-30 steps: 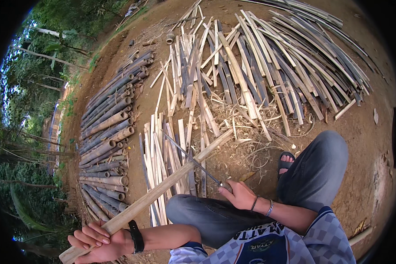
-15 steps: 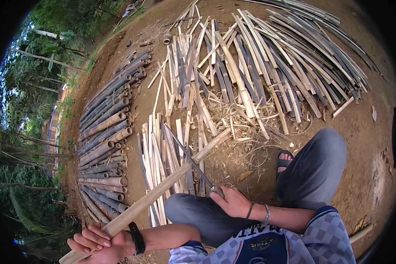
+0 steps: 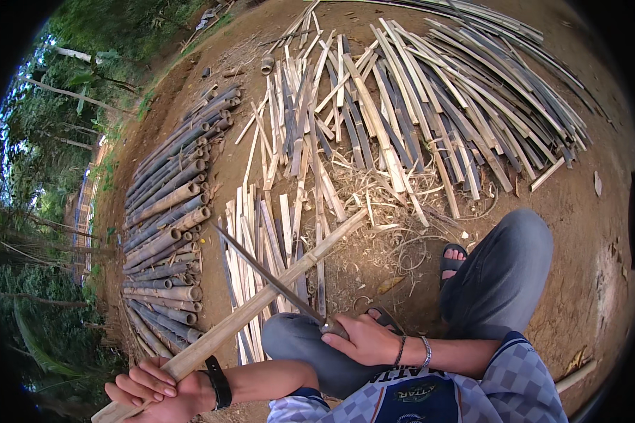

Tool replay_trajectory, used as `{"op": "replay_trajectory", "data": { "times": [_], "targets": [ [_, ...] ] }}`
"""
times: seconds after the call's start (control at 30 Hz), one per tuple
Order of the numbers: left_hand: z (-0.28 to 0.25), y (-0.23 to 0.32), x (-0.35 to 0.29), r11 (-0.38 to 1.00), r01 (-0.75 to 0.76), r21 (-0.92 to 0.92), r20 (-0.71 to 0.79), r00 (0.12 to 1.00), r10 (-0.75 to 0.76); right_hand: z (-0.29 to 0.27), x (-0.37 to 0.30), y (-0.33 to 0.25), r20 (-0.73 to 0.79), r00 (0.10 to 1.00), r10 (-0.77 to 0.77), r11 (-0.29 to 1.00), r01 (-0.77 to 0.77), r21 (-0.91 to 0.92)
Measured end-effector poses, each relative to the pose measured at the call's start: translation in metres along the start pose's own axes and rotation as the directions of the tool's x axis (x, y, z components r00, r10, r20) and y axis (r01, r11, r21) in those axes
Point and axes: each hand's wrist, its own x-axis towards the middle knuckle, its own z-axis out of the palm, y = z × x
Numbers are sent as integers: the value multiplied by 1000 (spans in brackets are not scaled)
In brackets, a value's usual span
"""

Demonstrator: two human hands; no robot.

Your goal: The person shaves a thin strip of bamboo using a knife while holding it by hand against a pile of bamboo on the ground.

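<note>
My left hand [image 3: 152, 388], with a black band at its wrist, is closed round the near end of a long pale bamboo strip [image 3: 250, 307]. The strip slants up and away to the right, across the front of my left knee. In my right hand [image 3: 363, 340] is the handle of a machete [image 3: 271, 280], fingers wrapped round it. Its long dark blade points up and left and crosses the strip near the middle. Whether the edge touches the strip or only passes over it, I cannot tell.
Split bamboo strips [image 3: 250, 261] lie just beyond my left knee, with a bigger pile of strips [image 3: 466, 99] at the far right. Dark bamboo poles [image 3: 166, 233] are stacked at left. Curly shavings [image 3: 374, 183] cover the ground in the middle. My sandalled foot [image 3: 454, 261] stands at right.
The machete has come down and left along the bamboo strip, toward my left hand, and its blade now tilts further left. My left hand and the strip have barely shifted.
</note>
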Motion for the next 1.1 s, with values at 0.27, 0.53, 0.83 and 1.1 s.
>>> {"op": "replay_trajectory", "data": {
  "times": [0.27,0.53,0.83,1.1],
  "targets": [
    [-6,-2,1,1000,3,8,2,1000,-3,-10,14,53,-129,966,225,973,-229,-18],
    [11,-1,-2,1000,5,6,16,1000,-5,-10,-2,-6,85,971,-221,967,230,-110],
    [30,1,-1,987,-89,135,-189,975,114,-6,1,-10,-57,998,-4,1000,5,11],
    [16,7,-11,990,-105,97,-272,954,128,11,11,36,-107,953,283,953,-267,142]
  ]
}}
